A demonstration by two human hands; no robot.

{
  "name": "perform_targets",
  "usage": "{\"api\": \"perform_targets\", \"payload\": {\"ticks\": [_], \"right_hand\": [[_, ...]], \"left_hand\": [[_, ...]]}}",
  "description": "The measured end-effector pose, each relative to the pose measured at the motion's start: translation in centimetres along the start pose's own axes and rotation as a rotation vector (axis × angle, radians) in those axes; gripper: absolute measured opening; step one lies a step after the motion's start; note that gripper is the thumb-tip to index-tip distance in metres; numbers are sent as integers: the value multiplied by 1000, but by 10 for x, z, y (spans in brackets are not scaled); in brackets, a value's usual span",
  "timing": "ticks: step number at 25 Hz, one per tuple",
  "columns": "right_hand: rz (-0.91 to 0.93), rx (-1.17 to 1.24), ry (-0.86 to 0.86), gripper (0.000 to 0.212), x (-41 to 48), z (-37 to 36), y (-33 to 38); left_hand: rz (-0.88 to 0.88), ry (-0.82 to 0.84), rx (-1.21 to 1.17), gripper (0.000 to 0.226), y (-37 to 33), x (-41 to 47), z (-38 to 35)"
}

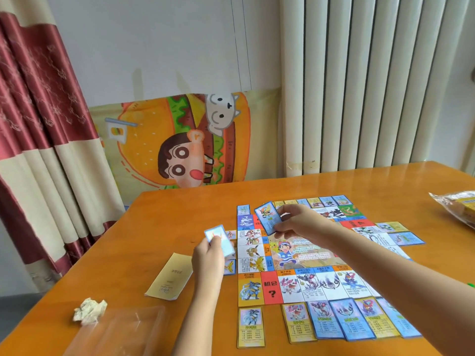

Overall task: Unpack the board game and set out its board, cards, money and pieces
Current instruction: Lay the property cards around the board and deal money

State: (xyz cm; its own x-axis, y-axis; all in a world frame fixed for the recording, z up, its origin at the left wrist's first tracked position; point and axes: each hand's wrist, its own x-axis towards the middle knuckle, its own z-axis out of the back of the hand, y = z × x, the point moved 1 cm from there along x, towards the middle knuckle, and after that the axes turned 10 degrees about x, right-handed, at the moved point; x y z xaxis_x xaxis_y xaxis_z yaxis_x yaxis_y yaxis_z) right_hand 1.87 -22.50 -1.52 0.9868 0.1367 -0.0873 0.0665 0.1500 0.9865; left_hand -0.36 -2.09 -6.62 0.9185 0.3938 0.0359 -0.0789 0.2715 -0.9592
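While the colourful square paper game board [272,286] lay flat on the orange wooden desk [167,217], the right hand [298,222] hovered over its far-left corner, fingers pinching one glossy blue-bordered card [268,218] by the edge. The left hand [208,258] gripped a small stack of matching cards [218,238] just off the board's left side. Thin, light, slick stock, by the look of it — likely to bend and slide, so a short-edge pinch with the thumb on top seemed safest.
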Motion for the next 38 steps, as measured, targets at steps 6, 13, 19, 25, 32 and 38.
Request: {"api": "perform_targets", "payload": {"ticks": [6,13,19,25,32,38], "right_hand": [[-22,-31,22,20,32,4,-13],[-49,-92,-3,3,62,-5,-17],[-12,42,27,48,76,-21,-16],[87,-194,-12,14,91,-43,-12],[14,-119,-184,7,112,-60,-20],[-25,-273,-102,19,117,-79,-29]], "left_hand": [[-120,-56,357,40,20,20,0],[-134,-30,421,39,39,31,-4],[-181,34,501,27,51,38,-9],[-186,36,554,26,50,37,-7],[-92,-21,414,41,39,31,0],[4,-172,249,26,47,38,2]]}}
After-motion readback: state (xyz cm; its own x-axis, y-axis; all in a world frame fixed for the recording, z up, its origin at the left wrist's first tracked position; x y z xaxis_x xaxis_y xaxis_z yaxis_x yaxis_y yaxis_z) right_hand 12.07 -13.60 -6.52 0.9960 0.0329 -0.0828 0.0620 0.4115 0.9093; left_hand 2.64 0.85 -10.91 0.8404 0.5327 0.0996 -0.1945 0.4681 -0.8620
